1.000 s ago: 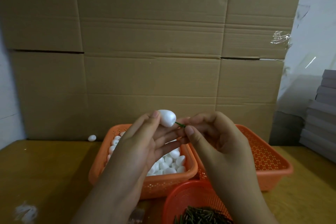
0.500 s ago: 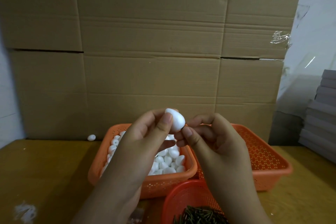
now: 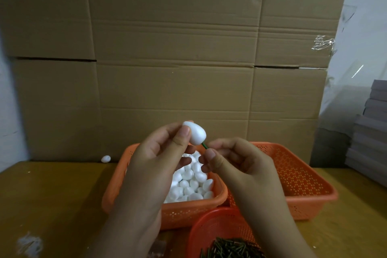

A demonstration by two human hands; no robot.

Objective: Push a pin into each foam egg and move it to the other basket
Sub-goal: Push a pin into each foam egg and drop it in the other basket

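Observation:
My left hand [image 3: 159,159] pinches a white foam egg [image 3: 195,133] between thumb and fingers, raised above the baskets. A short green pin [image 3: 204,146] sticks out of the egg's lower end, and my right hand [image 3: 236,159] pinches the pin's free end. Below my hands, the left orange basket [image 3: 188,209] holds several loose white foam eggs [image 3: 192,182]. The right orange basket [image 3: 303,178] sits beside it, its inside mostly hidden by my right hand. A small round red basket [image 3: 209,228] at the front holds several dark green pins [image 3: 230,249].
A stray foam egg [image 3: 106,159] lies on the wooden table [image 3: 52,199] at the back left, against a tall wall of cardboard boxes [image 3: 178,58]. Stacked grey boards [image 3: 370,132] stand at the right edge. A white smudge [image 3: 29,245] marks the table's front left.
The egg has turned in my left hand, from lying sideways to pointing its lower end down right. The green pin, hidden half a second ago, shows again between egg and right fingers.

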